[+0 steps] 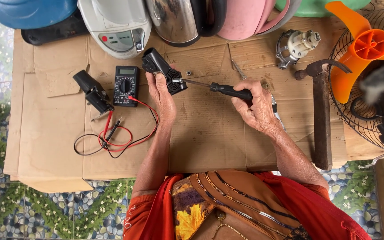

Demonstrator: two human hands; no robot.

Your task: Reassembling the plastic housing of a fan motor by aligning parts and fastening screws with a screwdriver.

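At frame centre, the left hand is gripping one of two black plastic housings while the right hand is clenching one black-handled screwdriver.

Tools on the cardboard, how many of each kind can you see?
Screwdriver: 1, in the right hand
Hammer: 1
Meter: 1
Total: 3
The left hand holds a black part, not a tool.
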